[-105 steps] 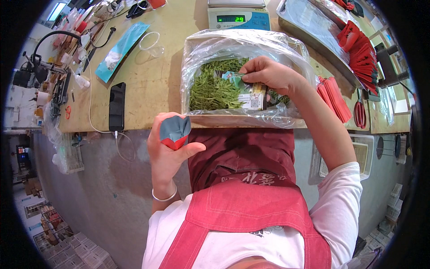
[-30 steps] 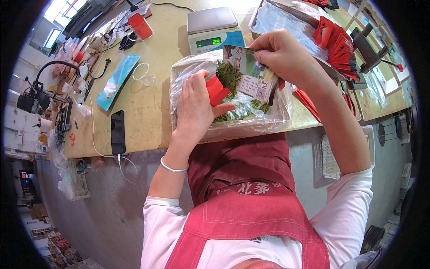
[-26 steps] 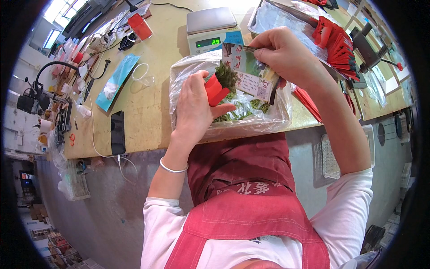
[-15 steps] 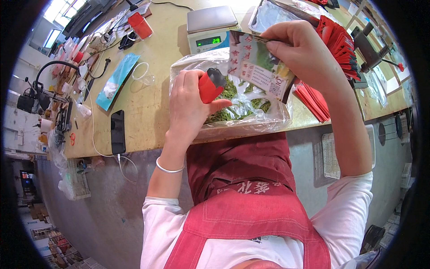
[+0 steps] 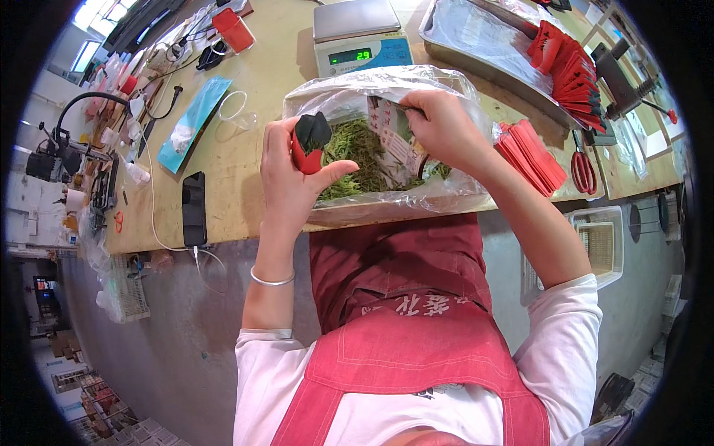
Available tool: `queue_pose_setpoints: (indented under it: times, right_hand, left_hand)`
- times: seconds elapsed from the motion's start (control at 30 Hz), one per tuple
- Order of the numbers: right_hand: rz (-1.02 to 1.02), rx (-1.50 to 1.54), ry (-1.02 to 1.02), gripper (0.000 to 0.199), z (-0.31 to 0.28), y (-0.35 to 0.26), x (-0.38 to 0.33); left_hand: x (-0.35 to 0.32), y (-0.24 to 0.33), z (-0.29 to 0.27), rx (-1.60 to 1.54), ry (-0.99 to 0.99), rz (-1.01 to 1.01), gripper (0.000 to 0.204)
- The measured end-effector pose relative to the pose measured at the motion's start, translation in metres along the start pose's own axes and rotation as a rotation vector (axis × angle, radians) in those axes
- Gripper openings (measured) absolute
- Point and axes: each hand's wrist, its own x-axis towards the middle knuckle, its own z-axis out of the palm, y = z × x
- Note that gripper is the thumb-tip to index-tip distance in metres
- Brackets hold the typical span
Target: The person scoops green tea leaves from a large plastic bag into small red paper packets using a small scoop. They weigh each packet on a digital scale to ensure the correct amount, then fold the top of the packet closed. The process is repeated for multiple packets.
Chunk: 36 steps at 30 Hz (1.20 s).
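My left hand [image 5: 282, 167] is wrapped round a small red pouch [image 5: 303, 157] with a black, open top, its thumb stretched out to the right. A box lined with a clear plastic bag [image 5: 335, 89] stands in front of me, with loose green leaves [image 5: 349, 152], like dried tea, inside it. The pouch is over the box's left side. My right hand [image 5: 442, 126] pinches the top of a printed card [image 5: 393, 137], whose lower part dips in among the leaves. Part of the card is hidden by my fingers and the leaves.
Behind the box stands a digital scale [image 5: 361, 52] with a bare pan. A metal tray [image 5: 476, 63] bears filled red pouches [image 5: 573, 78] at the right. Flat red pouches [image 5: 532, 156] and red-handled scissors [image 5: 584, 167] lie nearer. A phone [image 5: 195, 212] and a blue packet [image 5: 193, 123] lie left.
My right hand has lowered the printed card from above the box into the leaves. My left hand has shifted left with the red pouch.
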Motion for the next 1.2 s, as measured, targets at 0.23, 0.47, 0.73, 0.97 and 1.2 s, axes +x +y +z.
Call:
queue_pose_setpoints:
  times: [0.23, 0.47, 0.73, 0.97, 1.2]
  right_hand:
    - [0.256, 0.209, -0.204, 0.027, -0.033, -0.013, 0.001]
    - [0.435, 0.224, -0.355, 0.03, -0.024, -0.028, 0.001]
    - [0.409, 0.298, -0.288, 0.032, -0.031, -0.04, 0.01]
    - [0.471, 0.211, -0.416, 0.032, -0.009, -0.029, 0.011]
    - [0.425, 0.33, -0.326, 0.035, 0.009, -0.035, 0.011]
  left_hand:
    - [-0.011, -0.005, 0.0, -0.046, 0.068, 0.013, 0.076]
    - [-0.01, -0.01, 0.002, -0.086, 0.11, 0.071, 0.08]
    - [-0.012, -0.01, 0.001, -0.172, 0.096, 0.02, 0.078]
    - [-0.008, -0.011, 0.002, -0.149, 0.102, 0.046, 0.081]
    - [-0.009, -0.01, 0.005, -0.268, 0.099, -0.014, 0.082]
